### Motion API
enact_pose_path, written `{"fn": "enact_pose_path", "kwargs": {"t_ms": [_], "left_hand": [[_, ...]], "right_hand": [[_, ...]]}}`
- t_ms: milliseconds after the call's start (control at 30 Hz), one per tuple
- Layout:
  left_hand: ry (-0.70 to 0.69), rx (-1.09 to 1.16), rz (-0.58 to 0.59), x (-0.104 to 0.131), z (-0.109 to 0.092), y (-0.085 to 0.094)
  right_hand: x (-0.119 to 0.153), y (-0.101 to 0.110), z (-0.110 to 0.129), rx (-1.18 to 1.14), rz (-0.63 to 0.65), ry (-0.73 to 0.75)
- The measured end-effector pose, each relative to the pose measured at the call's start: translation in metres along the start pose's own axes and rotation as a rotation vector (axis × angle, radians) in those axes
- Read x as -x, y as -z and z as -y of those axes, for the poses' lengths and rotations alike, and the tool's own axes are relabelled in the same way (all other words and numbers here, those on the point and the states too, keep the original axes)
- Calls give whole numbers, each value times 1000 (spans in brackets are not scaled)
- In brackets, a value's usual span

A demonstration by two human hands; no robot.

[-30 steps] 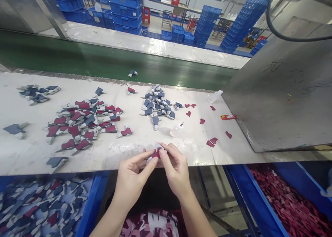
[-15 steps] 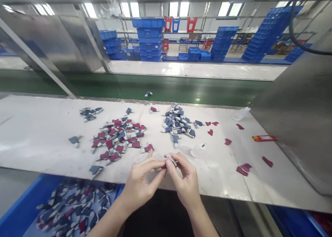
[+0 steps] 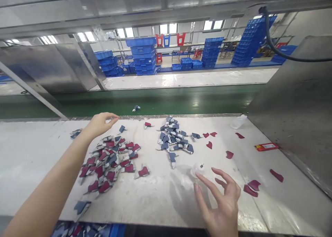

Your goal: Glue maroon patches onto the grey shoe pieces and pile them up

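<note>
Clearly, the right hand [image 3: 223, 204] spreads its fingers wide beside the needle-tipped bottle [image 3: 195, 170]; leftward, the left hand [image 3: 100, 124] parts narrowly.

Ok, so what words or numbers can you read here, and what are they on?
None can be read for certain.
Red-and-yellow flat packet: printing too small and blurred.
Tall stack of blue plastic crates: any marks too small.
Small clear plastic bottle near the right hand: no readable label.
Grey metal panel on the right: no readable writing.
</note>
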State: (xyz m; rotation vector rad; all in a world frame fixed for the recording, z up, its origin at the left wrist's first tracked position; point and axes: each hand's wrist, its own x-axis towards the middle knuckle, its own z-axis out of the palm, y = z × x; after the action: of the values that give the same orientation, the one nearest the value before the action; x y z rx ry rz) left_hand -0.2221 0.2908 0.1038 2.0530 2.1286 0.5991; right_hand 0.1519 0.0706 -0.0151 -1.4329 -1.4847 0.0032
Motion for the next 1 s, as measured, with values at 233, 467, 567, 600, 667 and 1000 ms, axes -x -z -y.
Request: {"fn": "enact_pose_path", "kwargs": {"t_ms": [233,467,567,600,667,1000], "left_hand": [[141,-139,34,-128,-13,-84],[241,-214,35,-158,-13,-116],[186,-203,33,-156,-33,-106],[154,-194,27,-151,-42,-101],[81,-168,8,-129,-62,-90],[-310,300,253,172,-124,-111]], "right_hand": [[10,-39,-26,58,137,46],[14,-49,-34,37,54,33],[12,-45,-27,-104,-48,12],[12,-43,-25,-162,-87,-3],[15,-39,-23,-250,-163,-42],[36,-14,-29,-225,-308,-169]]}}
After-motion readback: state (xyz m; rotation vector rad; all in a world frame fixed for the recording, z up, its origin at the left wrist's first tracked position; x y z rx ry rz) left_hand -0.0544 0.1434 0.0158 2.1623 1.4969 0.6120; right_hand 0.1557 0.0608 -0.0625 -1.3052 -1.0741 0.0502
